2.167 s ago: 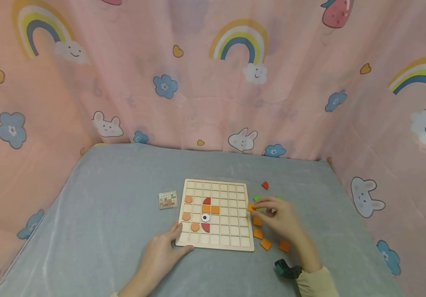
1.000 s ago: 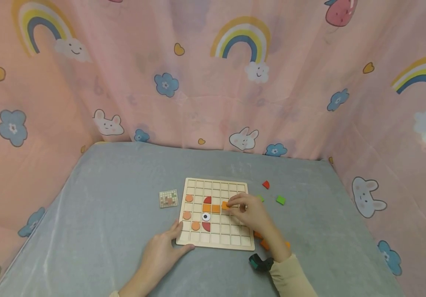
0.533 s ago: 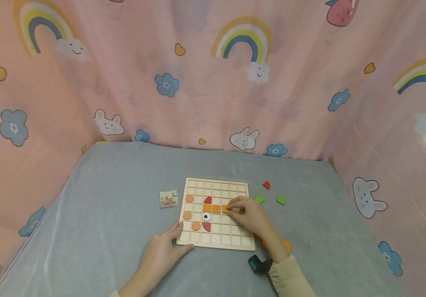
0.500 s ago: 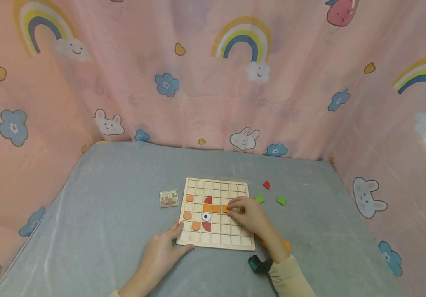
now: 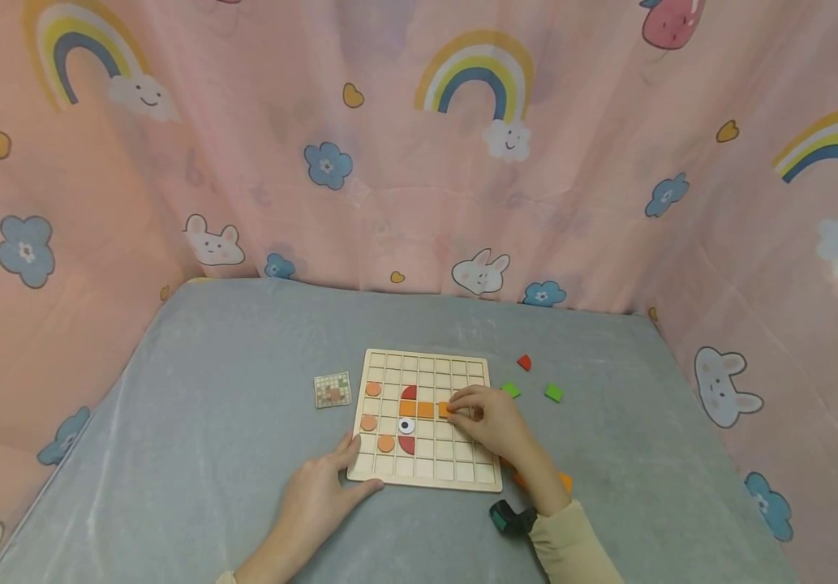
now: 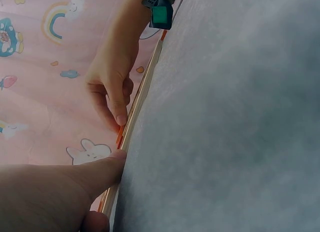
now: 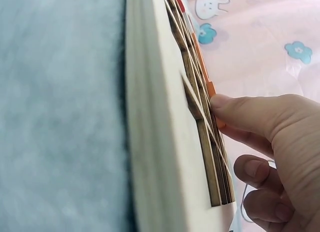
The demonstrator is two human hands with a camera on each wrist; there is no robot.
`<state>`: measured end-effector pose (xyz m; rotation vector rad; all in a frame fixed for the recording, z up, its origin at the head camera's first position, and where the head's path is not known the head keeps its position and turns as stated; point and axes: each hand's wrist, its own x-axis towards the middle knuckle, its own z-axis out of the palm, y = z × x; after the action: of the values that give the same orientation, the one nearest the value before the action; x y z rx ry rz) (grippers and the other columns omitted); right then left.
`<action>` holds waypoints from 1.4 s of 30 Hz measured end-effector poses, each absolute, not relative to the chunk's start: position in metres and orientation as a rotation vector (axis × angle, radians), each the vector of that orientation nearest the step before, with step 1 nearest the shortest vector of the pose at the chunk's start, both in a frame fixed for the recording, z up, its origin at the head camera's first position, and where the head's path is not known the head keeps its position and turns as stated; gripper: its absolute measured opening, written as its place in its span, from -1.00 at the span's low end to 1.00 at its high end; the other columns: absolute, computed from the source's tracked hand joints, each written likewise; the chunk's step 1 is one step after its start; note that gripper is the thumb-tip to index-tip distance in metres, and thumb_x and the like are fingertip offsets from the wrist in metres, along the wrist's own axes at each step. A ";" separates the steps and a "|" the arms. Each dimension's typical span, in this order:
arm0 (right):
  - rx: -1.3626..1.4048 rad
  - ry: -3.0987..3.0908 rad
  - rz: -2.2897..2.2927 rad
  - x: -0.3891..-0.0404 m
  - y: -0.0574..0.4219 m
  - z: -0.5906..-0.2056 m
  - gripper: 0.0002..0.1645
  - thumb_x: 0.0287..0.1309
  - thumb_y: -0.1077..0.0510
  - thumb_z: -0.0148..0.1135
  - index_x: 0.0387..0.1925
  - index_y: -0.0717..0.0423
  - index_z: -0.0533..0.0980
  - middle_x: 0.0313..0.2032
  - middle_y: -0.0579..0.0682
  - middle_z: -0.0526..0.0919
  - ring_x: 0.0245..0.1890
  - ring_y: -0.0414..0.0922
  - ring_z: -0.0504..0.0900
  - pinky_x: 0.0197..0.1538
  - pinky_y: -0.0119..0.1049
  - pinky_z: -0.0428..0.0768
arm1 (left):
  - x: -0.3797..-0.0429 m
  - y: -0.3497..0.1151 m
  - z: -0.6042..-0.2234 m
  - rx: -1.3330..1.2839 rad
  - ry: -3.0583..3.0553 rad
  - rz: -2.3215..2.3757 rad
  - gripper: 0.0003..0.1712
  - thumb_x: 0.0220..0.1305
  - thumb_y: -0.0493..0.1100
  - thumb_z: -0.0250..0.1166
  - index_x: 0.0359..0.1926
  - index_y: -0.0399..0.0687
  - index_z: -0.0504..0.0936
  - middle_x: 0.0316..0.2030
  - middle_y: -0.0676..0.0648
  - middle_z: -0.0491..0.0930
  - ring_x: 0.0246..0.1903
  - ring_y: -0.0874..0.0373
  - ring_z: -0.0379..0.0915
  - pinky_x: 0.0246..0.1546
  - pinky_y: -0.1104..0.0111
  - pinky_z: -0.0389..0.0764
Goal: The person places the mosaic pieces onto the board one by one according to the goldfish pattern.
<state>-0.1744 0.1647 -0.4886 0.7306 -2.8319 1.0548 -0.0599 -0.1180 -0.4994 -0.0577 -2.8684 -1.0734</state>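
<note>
The right forearm (image 5: 539, 474) partly covered the loose orange tiles (image 5: 567, 484); the left wrist view showed the board (image 5: 444, 471) edge-on, concealing its cells. Full seating of the pinched orange tile (image 5: 444, 410) could not be determined. A narrow strip of grey cloth (image 5: 243, 405) separated the board's left edge from the card (image 5: 333, 391). The left hand (image 5: 316, 491) was spread wide at the near-left corner. The right hand (image 5: 490, 418) held the pinched orange tile by thumb and finger, well apart from the left.

no legible text, no readable labels, no brands, no numbers, no signs
</note>
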 end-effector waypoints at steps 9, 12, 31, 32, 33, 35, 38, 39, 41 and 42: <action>0.759 -2.846 1.028 -0.175 0.163 -0.488 -0.87 0.18 0.21 0.59 -0.21 0.07 0.84 -0.09 -0.05 0.82 -0.34 -0.23 0.59 -0.33 -0.40 0.55 | -0.060 -0.118 -0.498 -0.054 -2.864 -1.078 -0.10 -0.02 0.15 0.71 0.32 -0.14 0.68 0.32 -0.16 0.61 0.17 -0.27 0.66 -0.02 -0.06 0.72; 0.754 -2.855 1.019 -0.174 0.163 -0.487 -0.86 0.18 0.19 0.58 -0.19 0.07 0.84 -0.07 -0.04 0.82 -0.31 -0.21 0.63 -0.32 -0.41 0.55 | -0.060 -0.118 -0.498 -0.053 -2.864 -1.083 -0.10 -0.02 0.15 0.70 0.32 -0.14 0.68 0.32 -0.16 0.61 0.16 -0.28 0.66 -0.03 -0.06 0.72; 0.792 -2.850 1.036 -0.172 0.163 -0.483 -0.88 0.19 0.20 0.58 -0.21 0.08 0.84 -0.06 -0.01 0.82 -0.43 -0.34 0.51 -0.36 -0.42 0.52 | -0.059 -0.119 -0.499 -0.055 -2.867 -1.090 -0.09 -0.01 0.16 0.70 0.33 -0.14 0.67 0.33 -0.15 0.61 0.17 -0.28 0.66 -0.03 -0.06 0.72; 0.791 -2.850 1.038 -0.172 0.163 -0.483 -0.88 0.19 0.20 0.58 -0.21 0.08 0.84 -0.06 -0.01 0.82 -0.43 -0.34 0.51 -0.36 -0.42 0.52 | -0.059 -0.119 -0.499 -0.055 -2.867 -1.092 -0.09 -0.02 0.16 0.70 0.33 -0.14 0.67 0.33 -0.15 0.61 0.17 -0.28 0.66 -0.03 -0.06 0.72; 0.791 -2.848 1.036 -0.172 0.163 -0.483 -0.88 0.18 0.20 0.58 -0.21 0.07 0.84 -0.07 -0.02 0.82 -0.42 -0.34 0.51 -0.36 -0.42 0.52 | -0.059 -0.119 -0.499 -0.055 -2.867 -1.093 -0.09 -0.02 0.15 0.70 0.33 -0.14 0.67 0.33 -0.15 0.61 0.17 -0.28 0.66 -0.03 -0.06 0.72; 0.792 -2.845 1.036 -0.173 0.163 -0.483 -0.88 0.18 0.20 0.58 -0.22 0.07 0.84 -0.07 -0.03 0.83 -0.41 -0.33 0.53 -0.35 -0.42 0.52 | -0.059 -0.119 -0.498 -0.055 -2.866 -1.094 -0.09 -0.02 0.15 0.70 0.33 -0.15 0.67 0.33 -0.15 0.61 0.17 -0.28 0.66 -0.04 -0.06 0.72; 0.799 -2.838 1.029 -0.173 0.164 -0.484 -0.88 0.18 0.19 0.59 -0.22 0.05 0.84 -0.07 -0.04 0.83 -0.39 -0.30 0.56 -0.35 -0.42 0.53 | -0.059 -0.119 -0.498 -0.056 -2.867 -1.091 -0.09 -0.02 0.15 0.70 0.33 -0.15 0.67 0.33 -0.15 0.61 0.17 -0.28 0.66 -0.03 -0.05 0.72; 0.802 -2.833 1.027 -0.173 0.165 -0.484 -0.88 0.18 0.19 0.59 -0.22 0.05 0.84 -0.07 -0.04 0.83 -0.37 -0.29 0.58 -0.34 -0.42 0.53 | -0.059 -0.119 -0.498 -0.055 -2.867 -1.090 -0.09 -0.02 0.15 0.70 0.33 -0.15 0.67 0.33 -0.15 0.61 0.17 -0.27 0.66 -0.03 -0.05 0.72; 0.806 -2.825 1.030 -0.173 0.165 -0.485 -0.87 0.18 0.20 0.59 -0.21 0.05 0.84 -0.08 -0.04 0.83 -0.36 -0.28 0.59 -0.34 -0.41 0.54 | -0.059 -0.118 -0.498 -0.054 -2.869 -1.087 -0.09 -0.02 0.15 0.70 0.32 -0.15 0.67 0.33 -0.15 0.61 0.17 -0.27 0.66 -0.02 -0.05 0.72; 0.807 -2.820 1.032 -0.173 0.165 -0.485 -0.87 0.18 0.20 0.59 -0.21 0.05 0.83 -0.08 -0.04 0.83 -0.36 -0.27 0.60 -0.33 -0.41 0.54 | -0.059 -0.118 -0.498 -0.053 -2.869 -1.088 -0.09 -0.02 0.15 0.70 0.32 -0.15 0.67 0.33 -0.15 0.61 0.18 -0.27 0.66 -0.01 -0.05 0.72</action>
<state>-0.1734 0.1651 -0.4848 0.8067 -2.8201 1.0318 -0.0586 -0.1185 -0.4977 -0.0526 -2.8691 -1.0876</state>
